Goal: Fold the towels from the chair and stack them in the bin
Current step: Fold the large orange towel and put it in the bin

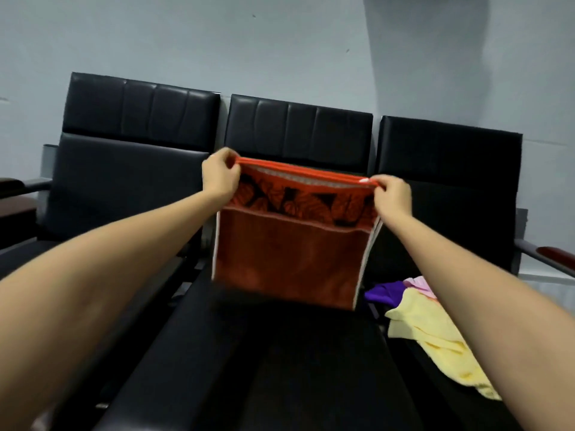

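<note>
The red towel [289, 256] hangs in the air in front of the person, over the middle seat [280, 353] of a row of three black chairs. The left hand [221, 177] pinches its upper left corner and the right hand [390, 195] pinches its upper right corner, each with fingers curled round the hem. The top edge is pulled taut between them and runs left to right, the right end a little lower. This is the towel's long axis as held, and both hands sit at its ends, equally near. Two hems show along the top and pale edges down both sides, so the cloth looks doubled over. Its lower edge hangs close above the seat; whether it touches cannot be told. The next fold probably means laying it flat on that seat or bringing the two corners together, so the hands would have to close along this left-right line. On the right seat, beside the right forearm, lie a yellow towel [435, 346], a purple one [384, 293] and a pink one [418, 283], loosely heaped and unfolded. No bin is in view, so nothing can be said of what it holds.
</note>
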{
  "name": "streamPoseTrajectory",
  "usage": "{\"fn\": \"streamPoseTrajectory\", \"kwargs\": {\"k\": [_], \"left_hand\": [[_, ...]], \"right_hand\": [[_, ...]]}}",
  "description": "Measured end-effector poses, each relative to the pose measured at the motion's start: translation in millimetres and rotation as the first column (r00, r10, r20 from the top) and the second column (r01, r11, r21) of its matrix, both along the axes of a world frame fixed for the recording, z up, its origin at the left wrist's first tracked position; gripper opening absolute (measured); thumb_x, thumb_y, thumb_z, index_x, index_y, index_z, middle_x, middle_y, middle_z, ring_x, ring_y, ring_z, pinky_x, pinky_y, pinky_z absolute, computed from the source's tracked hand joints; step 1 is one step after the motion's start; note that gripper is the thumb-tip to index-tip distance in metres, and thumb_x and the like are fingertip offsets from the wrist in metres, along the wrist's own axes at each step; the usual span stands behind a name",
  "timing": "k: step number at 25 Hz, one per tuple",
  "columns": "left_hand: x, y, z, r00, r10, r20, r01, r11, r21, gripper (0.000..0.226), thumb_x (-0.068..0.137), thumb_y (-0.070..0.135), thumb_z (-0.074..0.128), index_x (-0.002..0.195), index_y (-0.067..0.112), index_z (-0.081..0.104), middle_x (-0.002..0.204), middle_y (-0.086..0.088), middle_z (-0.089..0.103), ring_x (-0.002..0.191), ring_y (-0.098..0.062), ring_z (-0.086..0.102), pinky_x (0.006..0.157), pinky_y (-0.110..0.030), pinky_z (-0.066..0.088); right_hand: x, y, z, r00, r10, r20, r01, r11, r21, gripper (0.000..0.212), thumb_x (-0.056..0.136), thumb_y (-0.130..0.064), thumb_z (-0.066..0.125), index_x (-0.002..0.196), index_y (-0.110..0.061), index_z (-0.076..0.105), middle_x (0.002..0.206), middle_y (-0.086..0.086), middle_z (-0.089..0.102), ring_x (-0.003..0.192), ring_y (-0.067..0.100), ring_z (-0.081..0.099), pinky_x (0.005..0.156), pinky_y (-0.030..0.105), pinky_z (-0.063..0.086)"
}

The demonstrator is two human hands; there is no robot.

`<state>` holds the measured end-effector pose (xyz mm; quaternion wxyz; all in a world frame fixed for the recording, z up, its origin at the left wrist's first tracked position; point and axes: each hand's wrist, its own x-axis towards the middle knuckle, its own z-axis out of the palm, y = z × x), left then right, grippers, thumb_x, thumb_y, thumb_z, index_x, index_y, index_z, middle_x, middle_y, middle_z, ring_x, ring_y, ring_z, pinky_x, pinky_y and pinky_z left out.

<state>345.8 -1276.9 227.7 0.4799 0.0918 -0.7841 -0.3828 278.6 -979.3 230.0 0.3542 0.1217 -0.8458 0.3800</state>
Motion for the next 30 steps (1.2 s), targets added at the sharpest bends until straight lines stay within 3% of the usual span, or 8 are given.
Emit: {"fn": "streamPoseTrajectory", "kwargs": {"k": [6,10,14,17,20,24,27,30], "left_hand": [[41.0,-19.3,-5.0,0.908,-0.147,0.392,0.254,0.938,-0.236,0.012,0.078,0.009,0.07,0.089,0.014,0.074,0.081,-0.005,0.069,0.079,-0.013,0.061,0.07,-0.022,0.046],[69.0,-17.6,-27.1,0.321,-0.003,0.947,0.559,0.808,-0.187,0.007,0.082,0.016,0.07,0.085,0.022,0.07,0.061,0.006,0.057,0.056,-0.006,0.046,0.049,-0.017,0.034],[72.2,-4.2,-69.5,-0.226,0.104,0.969,0.626,0.777,0.062,0.014,0.092,0.01,0.058,0.084,0.022,0.063,0.051,0.01,0.052,0.043,0.001,0.044,0.042,-0.01,0.031],[70.9,0.9,-91.7,-0.375,0.086,0.923,0.579,0.799,0.161,0.019,0.094,0.005,0.052,0.08,0.018,0.057,0.047,0.01,0.052,0.04,0.002,0.045,0.039,-0.01,0.03],[58.4,0.0,-93.9,-0.286,0.073,0.956,0.554,0.826,0.102,0.016,0.093,0.007,0.054,0.082,0.018,0.057,0.045,0.008,0.051,0.037,0.0,0.043,0.038,-0.011,0.029],[25.4,-0.8,-96.2,0.054,0.138,0.989,0.495,0.857,-0.147,0.03,0.089,0.017,0.06,0.118,0.013,0.061,0.066,-0.002,0.054,0.052,-0.008,0.049,0.041,-0.014,0.037],[-2.9,6.2,-123.8,0.29,0.259,0.922,0.493,0.785,-0.375,0.076,0.087,0.031,0.062,0.15,0.028,0.02,0.142,-0.01,0.043,0.121,-0.027,0.05,0.095,-0.032,0.047],[-19.9,43.8,-155.2,0.552,0.138,0.823,0.527,0.707,-0.472,0.065,0.092,0.04,0.05,0.15,0.031,0.021,0.158,-0.002,0.017,0.141,-0.027,0.026,0.113,-0.038,0.029]], "right_hand": [[27.8,22.3,-6.5,0.981,-0.051,0.187,-0.026,0.921,0.388,0.036,0.083,0.003,0.047,0.106,-0.01,0.072,0.103,0.016,0.069,0.096,0.027,0.064,0.08,0.023,0.047],[56.5,35.9,-30.8,0.605,-0.137,0.784,-0.462,0.742,0.486,0.019,0.085,0.006,0.057,0.093,-0.005,0.069,0.066,0.009,0.064,0.045,0.008,0.062,0.047,0.015,0.051],[71.2,34.3,-76.2,0.197,-0.329,0.924,-0.726,0.585,0.363,0.016,0.093,0.002,0.052,0.097,-0.008,0.063,0.06,-0.001,0.07,0.054,0.006,0.067,0.06,0.018,0.056],[73.1,31.2,-104.4,0.092,-0.373,0.923,-0.75,0.583,0.311,0.02,0.094,0.002,0.049,0.087,-0.013,0.06,0.059,-0.005,0.069,0.055,0.005,0.067,0.061,0.019,0.055],[60.9,31.6,-108.9,0.197,-0.35,0.916,-0.693,0.611,0.382,0.017,0.092,0.001,0.051,0.083,-0.012,0.058,0.052,-0.004,0.065,0.049,0.006,0.065,0.055,0.018,0.053],[22.8,18.2,-121.9,0.709,-0.173,0.683,-0.377,0.726,0.575,0.017,0.082,-0.022,0.061,0.097,-0.015,0.065,0.083,0.005,0.062,0.08,0.019,0.064,0.069,0.021,0.049],[23.9,5.8,-149.9,0.713,-0.299,0.634,-0.205,0.776,0.597,0.057,0.086,-0.043,0.054,0.137,-0.022,0.04,0.148,0.007,0.029,0.132,0.034,0.037,0.109,0.047,0.029],[34.4,-15.2,-191.8,0.701,-0.352,0.62,-0.183,0.752,0.634,0.055,0.094,-0.035,0.041,0.145,-0.019,0.029,0.155,0.009,0.016,0.14,0.037,0.021,0.114,0.053,0.013]]}}
